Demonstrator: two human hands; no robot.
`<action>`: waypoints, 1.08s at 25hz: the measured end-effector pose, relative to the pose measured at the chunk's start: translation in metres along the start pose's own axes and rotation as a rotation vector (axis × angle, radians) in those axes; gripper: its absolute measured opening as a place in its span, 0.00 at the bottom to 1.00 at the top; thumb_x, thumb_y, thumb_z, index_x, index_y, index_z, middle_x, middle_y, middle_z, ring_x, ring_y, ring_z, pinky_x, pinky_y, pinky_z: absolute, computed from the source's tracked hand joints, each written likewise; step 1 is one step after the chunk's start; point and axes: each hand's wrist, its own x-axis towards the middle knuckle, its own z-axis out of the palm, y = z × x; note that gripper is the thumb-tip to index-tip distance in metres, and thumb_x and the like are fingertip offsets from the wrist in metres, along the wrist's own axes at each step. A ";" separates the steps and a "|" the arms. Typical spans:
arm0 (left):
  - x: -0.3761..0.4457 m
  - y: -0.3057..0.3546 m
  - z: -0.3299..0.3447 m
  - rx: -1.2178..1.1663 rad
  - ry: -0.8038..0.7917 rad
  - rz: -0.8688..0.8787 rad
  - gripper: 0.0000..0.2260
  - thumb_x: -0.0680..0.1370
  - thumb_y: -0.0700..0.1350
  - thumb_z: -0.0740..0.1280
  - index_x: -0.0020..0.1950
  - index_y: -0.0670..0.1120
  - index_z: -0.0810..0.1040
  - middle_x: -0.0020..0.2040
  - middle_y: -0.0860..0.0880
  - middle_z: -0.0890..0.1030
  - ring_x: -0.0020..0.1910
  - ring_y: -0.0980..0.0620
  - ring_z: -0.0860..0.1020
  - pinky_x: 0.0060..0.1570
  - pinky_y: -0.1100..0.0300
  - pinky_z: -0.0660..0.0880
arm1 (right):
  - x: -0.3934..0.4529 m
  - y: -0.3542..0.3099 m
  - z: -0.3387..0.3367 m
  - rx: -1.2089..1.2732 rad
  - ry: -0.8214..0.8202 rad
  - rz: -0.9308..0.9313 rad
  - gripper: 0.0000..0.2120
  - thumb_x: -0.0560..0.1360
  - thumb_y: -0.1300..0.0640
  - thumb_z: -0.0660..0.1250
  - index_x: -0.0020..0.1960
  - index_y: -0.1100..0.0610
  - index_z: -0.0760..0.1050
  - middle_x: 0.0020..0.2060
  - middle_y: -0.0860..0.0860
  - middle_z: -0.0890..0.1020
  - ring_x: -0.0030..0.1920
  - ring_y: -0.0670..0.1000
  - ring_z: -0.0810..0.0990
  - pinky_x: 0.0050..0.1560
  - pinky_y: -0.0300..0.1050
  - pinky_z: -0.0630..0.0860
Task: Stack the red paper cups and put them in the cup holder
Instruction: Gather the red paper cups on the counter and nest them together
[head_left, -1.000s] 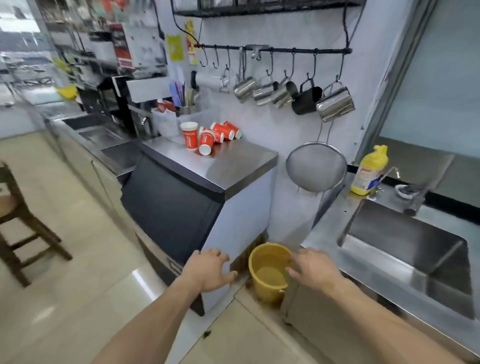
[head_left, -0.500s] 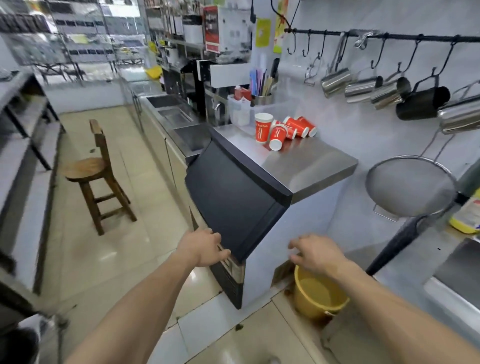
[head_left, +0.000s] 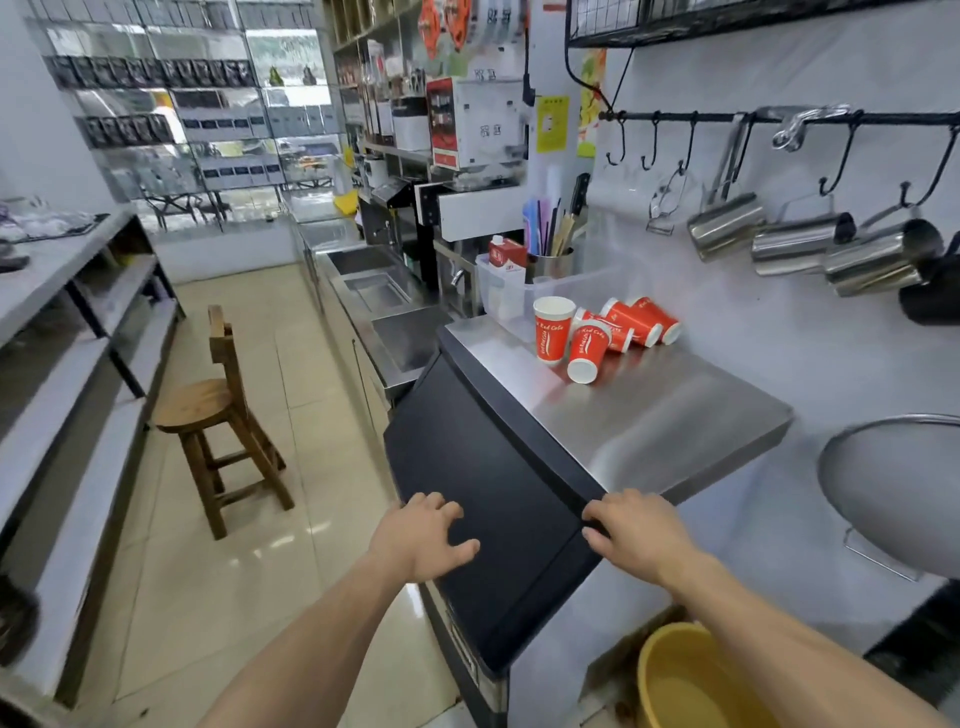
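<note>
- While both of my hands are hovering low in front of the black sloped lid (head_left: 498, 499) of the steel machine, I am holding nothing: the left hand (head_left: 423, 540) is spread open over the lid's lower edge, and the right hand (head_left: 636, 535) is open too, its fingertips (head_left: 592, 515) lying on the lid's near corner.
- The red paper cups (head_left: 602, 332) are sitting well apart from my hands, at the far end of the machine's steel top (head_left: 670, 415) near the wall; one cup (head_left: 552, 328) is standing upright, and the others are lying on their sides beside and behind it, rims toward me.
- Rolling looks like the main risk: the nearest fallen cup (head_left: 587, 347) is resting on smooth steel, and I judge a careless reach could be sending it off the front edge.
- Pinching too hard could be crushing the thin paper, jamming the stack.
- No cup holder is showing clearly to me, so I cannot tell where the stack is going.
- Hanging steel jugs (head_left: 800, 249) are crowding the wall just above, and a raised arm could be knocking them.
</note>
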 end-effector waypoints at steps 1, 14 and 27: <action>0.013 0.002 -0.001 -0.001 0.016 0.004 0.35 0.71 0.72 0.50 0.70 0.54 0.72 0.65 0.51 0.76 0.64 0.48 0.73 0.61 0.49 0.69 | 0.011 0.009 0.002 -0.006 -0.009 0.001 0.16 0.79 0.45 0.55 0.58 0.48 0.77 0.50 0.48 0.82 0.51 0.53 0.78 0.47 0.48 0.75; 0.175 -0.011 -0.026 0.068 0.053 0.130 0.33 0.71 0.70 0.53 0.68 0.53 0.73 0.64 0.50 0.76 0.65 0.46 0.72 0.60 0.47 0.68 | 0.122 0.087 0.007 -0.012 -0.051 0.190 0.18 0.78 0.45 0.55 0.65 0.46 0.74 0.60 0.48 0.80 0.62 0.53 0.75 0.57 0.50 0.70; 0.377 -0.041 -0.103 -0.074 0.283 0.506 0.35 0.67 0.69 0.54 0.69 0.53 0.72 0.64 0.50 0.76 0.65 0.47 0.73 0.63 0.49 0.70 | 0.236 0.112 -0.006 -0.080 0.082 0.533 0.17 0.78 0.39 0.54 0.57 0.46 0.74 0.54 0.48 0.82 0.54 0.54 0.79 0.52 0.49 0.73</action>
